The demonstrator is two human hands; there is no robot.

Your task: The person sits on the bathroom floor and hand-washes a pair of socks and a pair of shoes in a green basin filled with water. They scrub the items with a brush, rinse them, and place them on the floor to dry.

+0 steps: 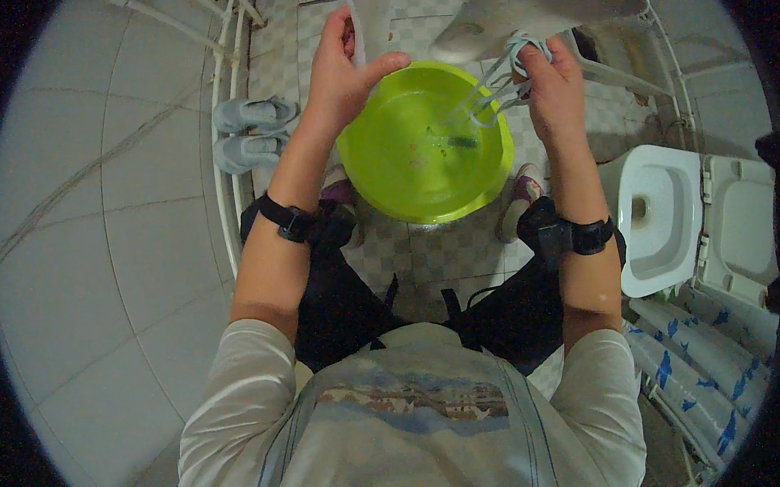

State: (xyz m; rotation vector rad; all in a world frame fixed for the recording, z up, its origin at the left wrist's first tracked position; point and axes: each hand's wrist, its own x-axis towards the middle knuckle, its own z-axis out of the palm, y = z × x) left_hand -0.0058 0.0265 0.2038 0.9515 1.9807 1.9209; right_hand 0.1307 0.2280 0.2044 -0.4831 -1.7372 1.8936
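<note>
A round lime-green plastic basin (426, 178) stands on the tiled floor between my feet, with a small dark brush-like item (462, 142) in it. Thin pale laces or cords (492, 98) are looped around the fingers of my right hand (555, 77) and hang over the basin's right side. My left hand (352, 77) is above the basin's upper left rim, thumb spread, against the edge of a whitish surface (370, 19); some of its fingers are hidden, so its hold is unclear.
Two grey shoes (251, 134) rest by a white metal rack (223, 172) on the left. An open toilet (663, 214) stands at the right, above a bird-patterned plastic cover (684, 368). A large pale object (517, 17) hangs over the floor at the top.
</note>
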